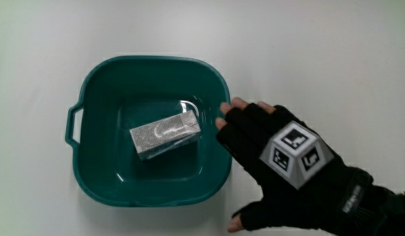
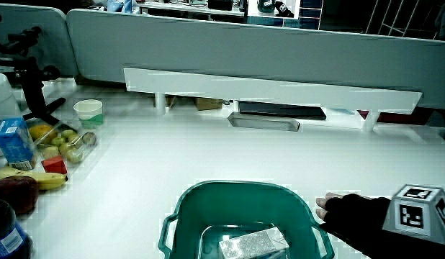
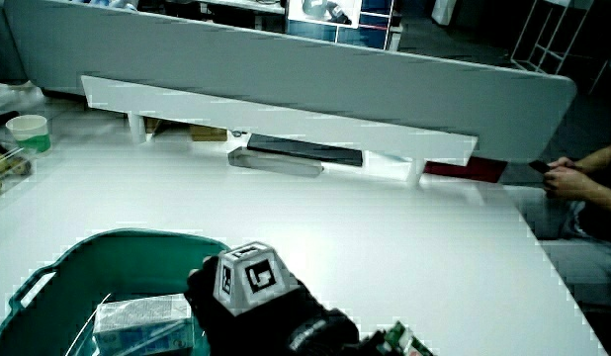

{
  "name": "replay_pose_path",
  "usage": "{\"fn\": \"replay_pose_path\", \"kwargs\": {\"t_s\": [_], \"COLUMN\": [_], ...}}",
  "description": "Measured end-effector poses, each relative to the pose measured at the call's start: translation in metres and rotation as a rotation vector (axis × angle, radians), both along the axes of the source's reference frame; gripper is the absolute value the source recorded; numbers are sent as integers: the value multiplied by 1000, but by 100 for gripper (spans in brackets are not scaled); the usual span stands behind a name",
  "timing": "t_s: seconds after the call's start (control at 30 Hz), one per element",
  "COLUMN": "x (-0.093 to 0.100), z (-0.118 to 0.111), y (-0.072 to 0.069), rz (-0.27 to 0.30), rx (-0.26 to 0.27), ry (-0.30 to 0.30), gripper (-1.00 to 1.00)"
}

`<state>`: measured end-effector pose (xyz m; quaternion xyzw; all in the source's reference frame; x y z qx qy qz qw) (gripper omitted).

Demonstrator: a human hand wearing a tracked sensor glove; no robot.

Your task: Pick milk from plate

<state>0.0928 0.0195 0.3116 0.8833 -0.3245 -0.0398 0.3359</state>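
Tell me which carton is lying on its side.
The silver-grey milk carton inside the green tub, beside the hand. The blue carton at the table's edge stands upright among the fruit.

Black fingerless glove on the hands (image 1: 268,157), white cube (image 1: 297,154) with black square markings, dark sleeve

**Gloved hand open, flat beside the basin**

In the main view the hand (image 1: 271,167) lies palm down, level with the worktop, just beside the rim of the teal basin (image 1: 150,62). Its fingers (image 1: 239,105) are stretched out and loosely spread, bare at the tips, and reach the basin's edge; they hold nothing. The thumb (image 1: 237,225) juts out apart from them. The patterned cube (image 1: 297,155) sits on the hand's back. The black-sleeved forearm (image 1: 379,203) trails away from the basin. Both side views show the hand (image 2: 352,216) (image 3: 261,302) low at the rim.
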Motion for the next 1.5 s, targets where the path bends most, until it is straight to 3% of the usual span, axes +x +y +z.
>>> {"fn": "replay_pose_path", "kwargs": {"t_s": [0.03, 0.17, 0.2, 0.27, 0.33, 0.5, 0.53, 0.67, 0.73, 0.8, 0.93, 1.17, 1.33, 1.5], "x": [-5, -15, -15, -22, -26, -33, -35, -41, -42, -50, -58, -73, -82, -93], "z": [-5, -2, 3, 1, 2, 8, 9, 19, 33, 28, 36, 53, 65, 75], "y": [-3, -12, -13, -18, -22, -30, -32, -39, -43, -45, -51, -56, -60, -63], "rz": [0, -1, -5, -8, -1, 0, 4, 14, 44, 9, 14, 13, 21, 8], "rx": [-79, -93, -59, -113, -104, -151, -133, -151, -93, -173, -214, -252, -252, -277], "ry": [-5, -10, -11, -20, -22, -25, -23, -17, 20, -19, -42, -28, -2, -16], "gripper": [0, 0, 0, 0, 0, 0, 0, 0, 0, 0, 0, 0, 0, 0]}}
